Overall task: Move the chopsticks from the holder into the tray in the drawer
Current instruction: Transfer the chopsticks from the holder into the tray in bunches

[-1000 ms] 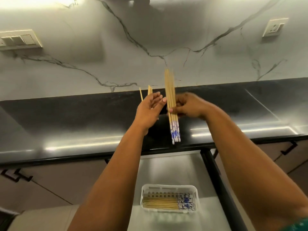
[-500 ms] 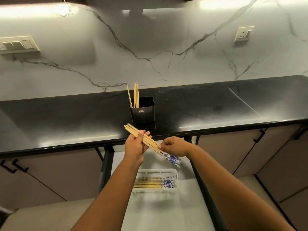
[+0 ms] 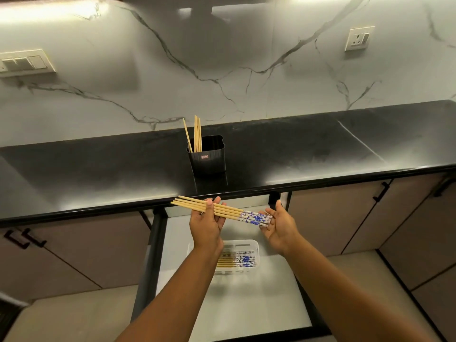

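A bundle of several wooden chopsticks [image 3: 229,213] with blue-and-white patterned ends lies almost level above the open drawer. My left hand [image 3: 206,224] grips the plain wooden part, thumb over the top. My right hand [image 3: 280,227] is palm up with fingers spread, its fingertips under the patterned ends. On the counter stands the black holder [image 3: 208,156] with a few chopsticks [image 3: 196,134] upright in its left side. Below my hands, the white tray [image 3: 249,244] in the drawer holds several chopsticks [image 3: 237,261] lying flat; my left wrist hides its left part.
The black countertop [image 3: 320,154] runs across the view, its front edge just beyond my hands. The open drawer [image 3: 259,292] has a pale floor and dark side rails. Closed cabinet doors with black handles [image 3: 381,191] flank it. A marble wall carries a socket [image 3: 359,38].
The bundle came away from the holder, dropped below the counter edge and turned from upright to nearly level over the drawer. My right hand opened to palm up beneath the patterned ends.
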A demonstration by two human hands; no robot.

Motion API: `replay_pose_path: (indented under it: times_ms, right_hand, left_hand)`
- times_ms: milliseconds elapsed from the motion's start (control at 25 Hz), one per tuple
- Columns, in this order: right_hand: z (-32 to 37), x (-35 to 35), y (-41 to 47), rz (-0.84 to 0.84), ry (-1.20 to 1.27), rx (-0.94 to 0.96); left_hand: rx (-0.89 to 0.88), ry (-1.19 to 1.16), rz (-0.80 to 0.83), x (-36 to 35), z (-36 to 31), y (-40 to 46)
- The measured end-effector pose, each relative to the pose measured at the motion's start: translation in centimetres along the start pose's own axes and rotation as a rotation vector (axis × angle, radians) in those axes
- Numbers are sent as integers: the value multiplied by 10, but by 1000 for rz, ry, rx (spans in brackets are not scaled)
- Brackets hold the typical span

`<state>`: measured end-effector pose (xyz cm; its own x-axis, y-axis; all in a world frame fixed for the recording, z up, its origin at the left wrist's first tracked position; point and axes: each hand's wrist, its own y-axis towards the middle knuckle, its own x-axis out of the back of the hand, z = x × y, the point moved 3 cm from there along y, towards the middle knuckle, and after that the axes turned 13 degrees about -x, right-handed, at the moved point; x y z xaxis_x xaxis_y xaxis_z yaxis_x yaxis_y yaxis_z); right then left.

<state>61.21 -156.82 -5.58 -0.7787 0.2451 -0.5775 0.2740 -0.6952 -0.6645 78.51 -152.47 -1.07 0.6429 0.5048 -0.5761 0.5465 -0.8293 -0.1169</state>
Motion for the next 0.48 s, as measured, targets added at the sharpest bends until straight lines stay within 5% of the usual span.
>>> replay_pose_path:
  times_ms: [320,480]
  right_hand:
    - [-8,-23,-6,-78,-379,89]
    - [-32,-47,-14,-104,-1197,676]
  left_hand:
    - [103,12,-1,14,8,-6]
    - [123,-14,-146,37,10,5]
